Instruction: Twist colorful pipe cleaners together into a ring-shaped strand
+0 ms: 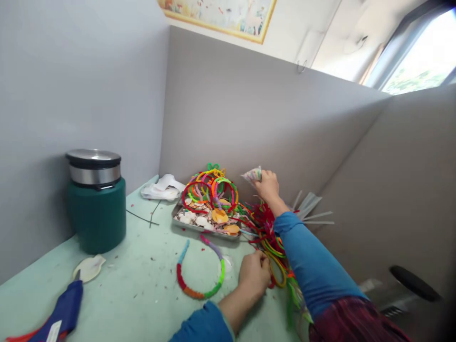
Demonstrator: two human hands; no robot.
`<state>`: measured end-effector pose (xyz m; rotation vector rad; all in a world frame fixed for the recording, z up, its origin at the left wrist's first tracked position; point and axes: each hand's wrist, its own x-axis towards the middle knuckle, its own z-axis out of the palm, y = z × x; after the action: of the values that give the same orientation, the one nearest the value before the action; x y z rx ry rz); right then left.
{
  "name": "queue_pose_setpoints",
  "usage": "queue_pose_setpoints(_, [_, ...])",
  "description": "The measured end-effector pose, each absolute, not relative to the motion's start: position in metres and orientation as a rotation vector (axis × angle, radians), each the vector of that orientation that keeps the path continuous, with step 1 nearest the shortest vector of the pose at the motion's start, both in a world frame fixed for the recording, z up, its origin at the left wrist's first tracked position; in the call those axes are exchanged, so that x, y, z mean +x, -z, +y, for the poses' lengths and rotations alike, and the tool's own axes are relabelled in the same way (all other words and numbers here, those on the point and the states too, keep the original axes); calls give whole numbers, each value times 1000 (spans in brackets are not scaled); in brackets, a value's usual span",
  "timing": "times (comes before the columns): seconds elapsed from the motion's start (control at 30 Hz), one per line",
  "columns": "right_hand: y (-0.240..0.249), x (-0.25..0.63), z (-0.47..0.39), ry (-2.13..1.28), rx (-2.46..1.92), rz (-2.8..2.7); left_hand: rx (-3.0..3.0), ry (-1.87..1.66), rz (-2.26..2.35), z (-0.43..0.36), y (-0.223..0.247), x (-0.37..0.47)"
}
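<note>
Raised near the back partition, my right hand (268,186) is closed around a small clear plastic bag (252,175) with pale, multicoloured contents. My left hand (253,271) rests low over the table with its fingers curled; whatever they hold, if anything, is hidden. Beside its fingertips lie yellow and red fuzzy pipe cleaners (278,268), part of a tangled heap under my right forearm. To the left of my left hand, an open ring of multicoloured fuzzy pipe cleaner (179,275) lies flat on the table.
A metal tray (185,227) holds shell-like pieces and several colourful fuzzy rings (213,185). A green canister (99,213) stands at the left, with a blue glue gun (64,308) in front. White plastic (164,187) lies behind the tray. Grey partitions (249,104) enclose the table.
</note>
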<state>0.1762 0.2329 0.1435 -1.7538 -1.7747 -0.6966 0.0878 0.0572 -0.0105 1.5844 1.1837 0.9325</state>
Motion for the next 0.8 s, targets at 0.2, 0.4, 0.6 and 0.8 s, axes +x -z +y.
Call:
queue_pose_setpoints(0.2, [-175,168,163,609,-1245,-1782,1314,-926,910,63,-2,84])
queue_pose_setpoints(0.4, [-130,158,48,475,-857,-1876,706,-1039,543,80,-45,41])
queue_pose_setpoints(0.6, [-58,140,-33,575,-657,-2122,814,-970,425,56,-55,7])
queue_pose_setpoints(0.8, [-25,106,-87,530,-590,-2432,1249,-1095,713,18,-53,-11])
